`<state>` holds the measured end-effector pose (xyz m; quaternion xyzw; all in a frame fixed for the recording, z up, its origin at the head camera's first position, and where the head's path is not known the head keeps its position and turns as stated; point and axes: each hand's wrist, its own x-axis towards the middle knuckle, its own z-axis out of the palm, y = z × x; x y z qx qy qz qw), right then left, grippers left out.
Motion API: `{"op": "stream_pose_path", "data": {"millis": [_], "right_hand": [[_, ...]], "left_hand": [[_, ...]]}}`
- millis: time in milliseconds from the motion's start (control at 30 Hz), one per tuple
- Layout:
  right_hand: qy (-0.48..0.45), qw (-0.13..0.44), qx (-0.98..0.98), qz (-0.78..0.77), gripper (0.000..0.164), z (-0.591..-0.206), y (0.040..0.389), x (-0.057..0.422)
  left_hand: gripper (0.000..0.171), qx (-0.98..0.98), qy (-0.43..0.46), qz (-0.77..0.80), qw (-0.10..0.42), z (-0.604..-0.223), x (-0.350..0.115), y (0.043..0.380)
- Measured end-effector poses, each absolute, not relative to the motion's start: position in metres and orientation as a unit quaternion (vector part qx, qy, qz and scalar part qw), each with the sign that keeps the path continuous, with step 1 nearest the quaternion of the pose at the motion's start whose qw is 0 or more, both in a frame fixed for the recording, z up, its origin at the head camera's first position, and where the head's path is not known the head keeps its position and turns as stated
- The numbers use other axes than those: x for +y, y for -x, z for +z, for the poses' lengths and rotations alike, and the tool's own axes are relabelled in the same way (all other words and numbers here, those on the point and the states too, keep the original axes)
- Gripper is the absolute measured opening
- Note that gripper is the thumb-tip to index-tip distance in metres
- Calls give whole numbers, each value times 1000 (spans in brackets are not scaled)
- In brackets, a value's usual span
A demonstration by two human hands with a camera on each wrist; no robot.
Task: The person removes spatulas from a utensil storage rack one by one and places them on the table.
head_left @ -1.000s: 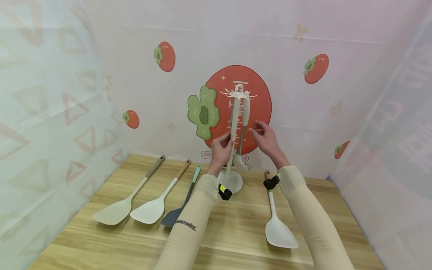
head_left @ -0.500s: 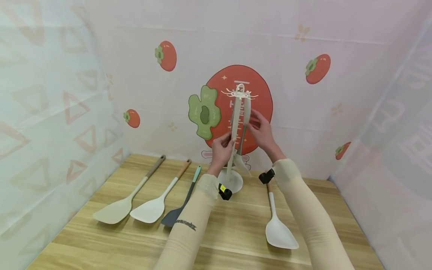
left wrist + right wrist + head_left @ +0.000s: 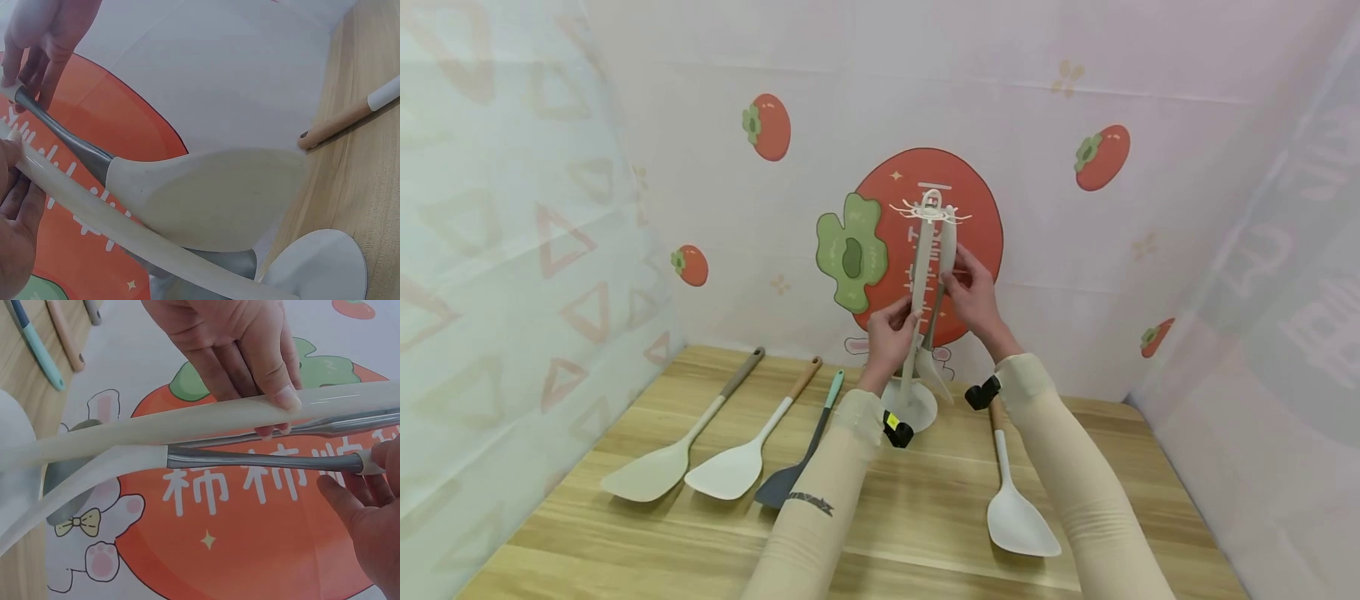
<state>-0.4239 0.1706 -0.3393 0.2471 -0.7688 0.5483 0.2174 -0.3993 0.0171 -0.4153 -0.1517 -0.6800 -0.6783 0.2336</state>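
Observation:
A white utensil stand [image 3: 921, 275] rises from a round base [image 3: 917, 410] on the table, with a ring of hooks [image 3: 931, 213] on top. My left hand [image 3: 889, 340] grips its pole midway, thumb and fingers on either side. From the right side of the ring hangs a spatula with a white handle [image 3: 949, 242], grey metal shaft [image 3: 262, 461] and pale blade [image 3: 200, 194]. The fingers of my right hand [image 3: 973, 293] pinch the lower end of that handle. Behind the pole is another utensil with a metal shaft [image 3: 356, 423] and grey head [image 3: 72, 478], partly hidden.
Left on the wooden table [image 3: 925, 533] lie a beige turner [image 3: 649, 475], a white turner [image 3: 727, 472] with a wooden handle and a dark turner [image 3: 781, 483] partly behind my left forearm. Another white turner [image 3: 1021, 523] lies right. A patterned cloth wall [image 3: 1060, 250] stands close behind.
My right hand has moved left from beside the stand and now pinches the hanging spatula's handle. The left hand keeps its grip on the pole.

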Motion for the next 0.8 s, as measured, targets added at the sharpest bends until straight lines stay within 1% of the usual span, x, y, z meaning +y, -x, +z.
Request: {"op": "stream_pose_path", "data": {"millis": [200, 467, 700, 800], "right_hand": [[-244, 225, -761, 558, 53, -339, 421, 170], [-245, 229, -754, 565, 52, -317, 395, 169], [-232, 245, -762, 553, 52, -334, 420, 175], [-229, 257, -761, 549, 51, -339, 425, 176]], "left_hand": [[37, -672, 159, -683, 238, -415, 17, 398], [37, -681, 157, -675, 238, -413, 19, 398], [37, -683, 159, -669, 247, -414, 20, 398], [37, -679, 162, -671, 248, -415, 21, 398]]}}
